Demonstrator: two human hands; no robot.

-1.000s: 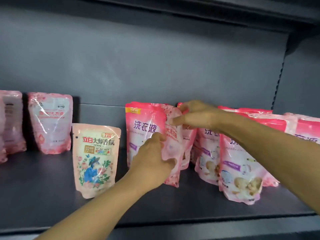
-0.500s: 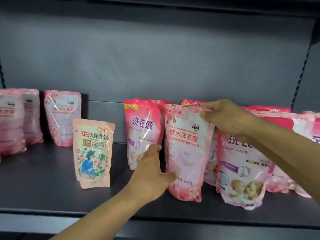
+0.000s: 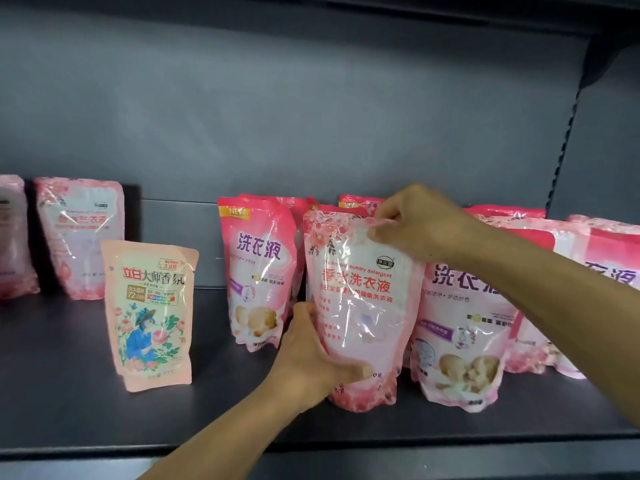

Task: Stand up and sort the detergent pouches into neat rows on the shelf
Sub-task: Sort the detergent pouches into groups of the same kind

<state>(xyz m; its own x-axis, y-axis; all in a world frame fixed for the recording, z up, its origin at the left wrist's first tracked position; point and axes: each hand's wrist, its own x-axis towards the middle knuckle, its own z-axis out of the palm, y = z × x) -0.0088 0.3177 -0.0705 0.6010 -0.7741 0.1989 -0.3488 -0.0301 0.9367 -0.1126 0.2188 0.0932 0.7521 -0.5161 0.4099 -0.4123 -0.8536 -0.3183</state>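
Note:
A pale pink rose-print detergent pouch (image 3: 360,306) stands upright at the front middle of the dark shelf (image 3: 69,403). My left hand (image 3: 311,358) grips its lower left side and my right hand (image 3: 415,220) pinches its top right corner. Behind and beside it stand brighter pink pouches: one to the left (image 3: 258,268), one to the right (image 3: 460,330), and several more toward the far right (image 3: 609,271). A peach pouch with a flower picture (image 3: 150,317) stands alone front left. Two pale pink pouches (image 3: 79,237) stand at the back left.
The grey back panel (image 3: 311,116) rises behind the pouches. A slotted upright (image 3: 564,140) marks the right end of the bay. The shelf's front edge (image 3: 346,441) runs under my arms. Bare shelf lies between the peach pouch and the held pouch.
The rose-print pouch has turned to face front and come forward out of the row, held in both hands. The view has shifted slightly.

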